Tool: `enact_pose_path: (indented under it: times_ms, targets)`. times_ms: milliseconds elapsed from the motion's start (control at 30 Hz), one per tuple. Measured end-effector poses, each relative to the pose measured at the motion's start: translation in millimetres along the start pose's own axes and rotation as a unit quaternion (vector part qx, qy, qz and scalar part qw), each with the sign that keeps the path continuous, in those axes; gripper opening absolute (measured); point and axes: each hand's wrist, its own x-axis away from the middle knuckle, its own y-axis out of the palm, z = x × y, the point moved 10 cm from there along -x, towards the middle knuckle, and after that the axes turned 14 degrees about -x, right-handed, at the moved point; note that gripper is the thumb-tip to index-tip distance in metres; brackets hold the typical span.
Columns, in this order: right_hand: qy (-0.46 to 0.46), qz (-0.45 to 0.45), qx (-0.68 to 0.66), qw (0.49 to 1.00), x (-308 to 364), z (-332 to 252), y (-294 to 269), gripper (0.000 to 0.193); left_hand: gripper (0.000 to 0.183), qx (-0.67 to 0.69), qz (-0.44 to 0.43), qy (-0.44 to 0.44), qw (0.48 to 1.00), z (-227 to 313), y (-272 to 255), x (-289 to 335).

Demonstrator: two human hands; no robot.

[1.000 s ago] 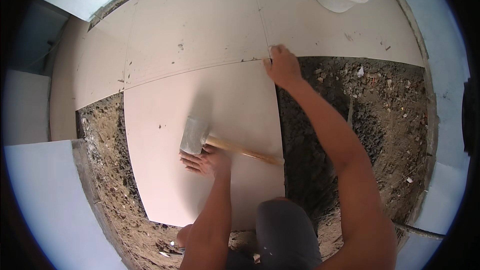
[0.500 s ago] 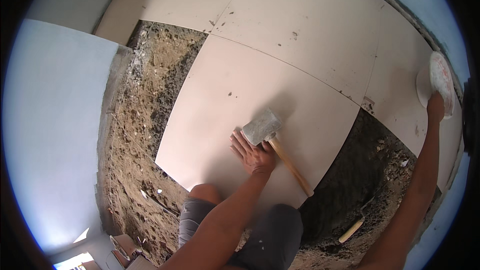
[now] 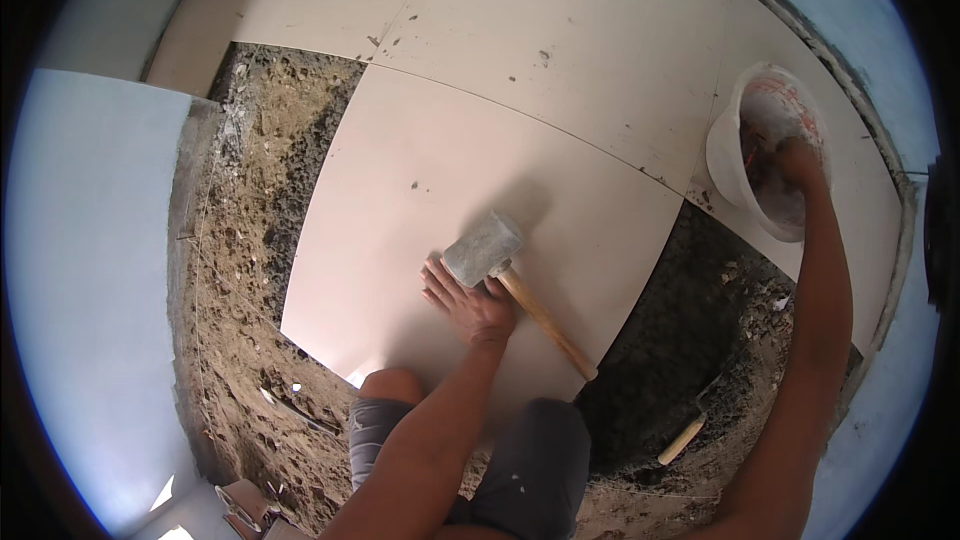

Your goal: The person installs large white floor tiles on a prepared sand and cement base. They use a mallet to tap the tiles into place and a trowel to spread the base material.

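My left hand (image 3: 468, 308) lies flat on a large beige floor tile (image 3: 400, 240), fingers apart. Against it rests a mallet with a grey head (image 3: 483, 248) and wooden handle, lying on the same tile. Over at the right, my right hand (image 3: 795, 165) reaches inside a white bucket (image 3: 732, 165) that tilts with its mouth toward me. Reddish smears and dark contents show within the bucket. The fingers of that hand are hidden in the bucket, so what they hold cannot be made out.
Laid tiles (image 3: 560, 50) stretch along the far side. Dark wet mortar (image 3: 650, 340) borders the tile on the right, with a wooden-handled tool (image 3: 682, 440) on it. Rough sandy ground (image 3: 240, 270) and a string run along the left, beside a pale blue wall (image 3: 100, 270).
The bucket has come left, and its mouth now faces me more. My right hand has gone from the bucket's rim into its inside. The view has shifted slightly; my left hand stays on the tile.
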Motion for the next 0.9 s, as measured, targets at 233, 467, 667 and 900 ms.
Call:
enact_pose_path:
  times_ms: [233, 467, 667, 900]
  targets:
    - [-0.085, -0.002, 0.142, 0.986, -51, -24, 59, 0.028, 0.076, -0.019, -0.016, 0.006, 1.000, 0, 0, -1]
    - [-0.129, 0.080, 0.148, 0.977, -33, -44, 4, 0.021, 0.075, -0.029, 0.046, 0.008, 0.999, -5, -5, -1]
    - [-0.059, 0.114, -0.155, 0.980, 6, -30, -31, 0.029, 0.078, -0.050, 0.059, 0.013, 0.997, -5, 2, 0]
    - [-0.059, 0.083, -0.131, 0.986, 12, -33, -19, 0.019, 0.075, -0.058, 0.065, 0.012, 0.996, -5, 3, 0]
